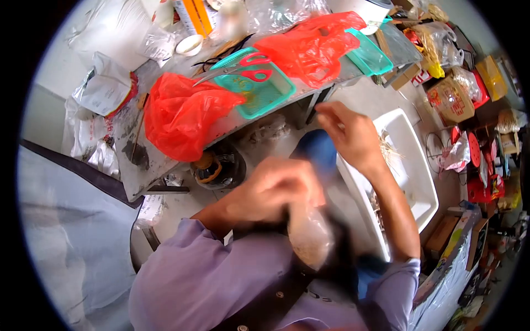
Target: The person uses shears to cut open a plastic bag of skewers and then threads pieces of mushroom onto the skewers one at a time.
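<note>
Beyond hands (pixel 276 190) and bag (pixel 309 237), cluttered workshop bench (pixel 126 165)

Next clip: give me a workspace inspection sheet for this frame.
Surface: grey worktop, crowded and stained.
Job's things: clear plastic bag of pale filling, blurred; white rectangular plastic tray beside it.
Clutter: two red plastic bags, teal mesh baskets, red-handled scissors lying across one basket.
Hands: left hand grips the bag's top; right hand raised over the tray, grip unclear.
Cables: nothing seen.
Surroundings: cardboard boxes and packaged goods at the right.
</note>
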Action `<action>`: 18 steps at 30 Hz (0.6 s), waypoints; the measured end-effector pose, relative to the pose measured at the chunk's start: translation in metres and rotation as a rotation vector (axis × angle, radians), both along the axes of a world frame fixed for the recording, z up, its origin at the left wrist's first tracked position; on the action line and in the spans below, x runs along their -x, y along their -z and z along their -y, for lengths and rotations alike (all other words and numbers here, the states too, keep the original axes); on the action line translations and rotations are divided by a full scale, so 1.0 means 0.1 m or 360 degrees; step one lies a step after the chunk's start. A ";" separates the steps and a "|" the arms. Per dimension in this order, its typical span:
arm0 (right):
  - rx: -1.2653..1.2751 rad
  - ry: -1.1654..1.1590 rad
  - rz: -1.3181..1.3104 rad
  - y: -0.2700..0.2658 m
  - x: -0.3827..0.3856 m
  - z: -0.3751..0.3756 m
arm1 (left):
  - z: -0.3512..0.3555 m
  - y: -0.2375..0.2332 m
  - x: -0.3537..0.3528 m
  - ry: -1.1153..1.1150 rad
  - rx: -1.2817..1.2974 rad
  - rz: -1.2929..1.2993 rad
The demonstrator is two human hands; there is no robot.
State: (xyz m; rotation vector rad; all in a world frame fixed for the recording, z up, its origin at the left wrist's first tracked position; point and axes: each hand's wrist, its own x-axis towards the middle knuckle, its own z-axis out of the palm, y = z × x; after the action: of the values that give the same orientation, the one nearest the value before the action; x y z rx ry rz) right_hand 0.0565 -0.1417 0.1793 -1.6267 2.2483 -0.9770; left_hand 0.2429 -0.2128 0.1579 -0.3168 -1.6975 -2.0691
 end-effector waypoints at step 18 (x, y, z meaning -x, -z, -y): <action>-0.0284 -0.0323 -0.1070 1.13 0.06 2.51 | 0.29 0.77 -0.37 0.0445 -0.0417 0.0058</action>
State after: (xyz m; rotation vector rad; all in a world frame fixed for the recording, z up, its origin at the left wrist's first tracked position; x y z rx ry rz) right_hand 0.0506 -0.3930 0.0663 -2.2795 2.3721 -0.1712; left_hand 0.2798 -0.2415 0.0812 -0.4546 -1.4443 -2.4814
